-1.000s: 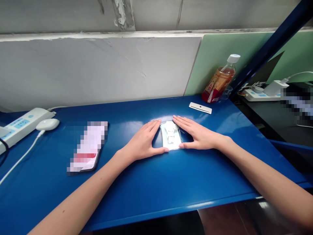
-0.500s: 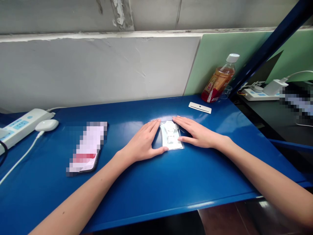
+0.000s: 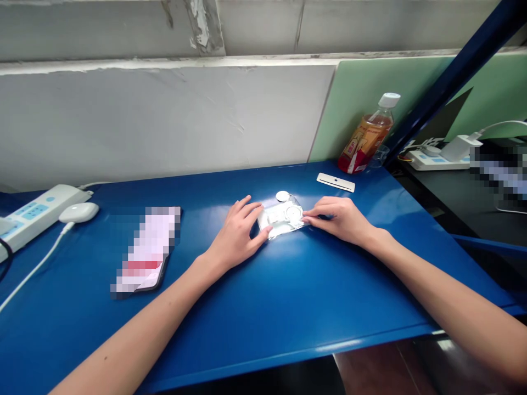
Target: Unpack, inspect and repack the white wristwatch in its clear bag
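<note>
A small clear plastic packet with white parts inside lies near the middle of the blue table. My left hand pinches the packet's left edge, fingers curled and thumb under the near corner. My right hand holds the right edge with fingertips pressed together. A small white round piece sits at the packet's far edge. The packet is turned and lifted slightly between both hands.
A phone lies to the left. A white power strip and white charger with cable are at far left. A white flat strip and a drink bottle stand at back right. A second power strip lies beyond a blue post.
Both hands went from lying flat beside the packet to gripping its edges. The packet has turned and lifted a little, and a white round piece now shows at its far edge.
</note>
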Action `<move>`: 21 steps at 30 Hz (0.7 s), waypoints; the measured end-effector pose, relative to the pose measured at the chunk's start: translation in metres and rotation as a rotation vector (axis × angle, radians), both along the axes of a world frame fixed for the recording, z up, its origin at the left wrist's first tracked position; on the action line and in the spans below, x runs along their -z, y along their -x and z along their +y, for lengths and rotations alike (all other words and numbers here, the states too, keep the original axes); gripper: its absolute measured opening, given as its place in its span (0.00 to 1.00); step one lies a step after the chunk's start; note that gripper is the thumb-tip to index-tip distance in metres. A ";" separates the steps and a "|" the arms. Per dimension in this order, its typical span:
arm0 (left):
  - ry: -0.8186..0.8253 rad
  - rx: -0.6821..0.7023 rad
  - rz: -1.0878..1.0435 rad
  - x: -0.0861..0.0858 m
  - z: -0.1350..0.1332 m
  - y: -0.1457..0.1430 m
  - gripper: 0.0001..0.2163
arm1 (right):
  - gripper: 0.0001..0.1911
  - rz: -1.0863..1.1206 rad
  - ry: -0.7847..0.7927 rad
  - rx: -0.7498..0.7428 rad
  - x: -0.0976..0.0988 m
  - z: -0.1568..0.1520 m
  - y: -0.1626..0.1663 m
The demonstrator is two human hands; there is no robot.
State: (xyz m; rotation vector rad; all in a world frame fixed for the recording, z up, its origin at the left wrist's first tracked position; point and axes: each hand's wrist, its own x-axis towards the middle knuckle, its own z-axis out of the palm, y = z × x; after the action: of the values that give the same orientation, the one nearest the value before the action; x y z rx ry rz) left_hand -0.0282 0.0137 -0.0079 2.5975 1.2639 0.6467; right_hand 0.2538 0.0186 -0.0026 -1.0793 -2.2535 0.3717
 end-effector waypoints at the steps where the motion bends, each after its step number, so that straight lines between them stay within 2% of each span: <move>1: 0.015 0.016 -0.002 0.000 0.001 0.001 0.22 | 0.12 0.017 -0.001 -0.014 -0.001 0.000 0.000; 3: 0.034 0.047 -0.008 0.001 0.002 0.002 0.26 | 0.12 0.022 -0.023 -0.027 -0.003 -0.001 0.000; 6: 0.061 0.079 -0.003 0.002 0.004 0.004 0.28 | 0.27 -0.057 -0.010 -0.067 -0.006 -0.001 0.000; 8: 0.076 0.094 0.016 0.002 0.004 0.005 0.31 | 0.33 -0.116 0.057 -0.115 -0.006 -0.001 -0.001; 12: 0.089 0.097 0.065 0.001 0.005 0.005 0.35 | 0.34 -0.147 0.138 -0.131 -0.004 0.001 -0.004; 16: 0.108 0.075 0.081 0.000 0.005 0.005 0.36 | 0.39 -0.155 0.133 -0.132 -0.002 0.003 -0.004; 21: 0.120 0.057 0.060 0.000 0.005 0.004 0.36 | 0.38 -0.142 0.122 -0.127 -0.003 0.003 -0.002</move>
State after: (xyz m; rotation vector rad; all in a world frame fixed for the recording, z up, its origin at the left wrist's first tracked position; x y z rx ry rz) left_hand -0.0318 0.0192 -0.0077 2.5611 1.2017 0.4712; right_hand 0.2559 0.0211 0.0002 -1.0555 -2.4606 0.5060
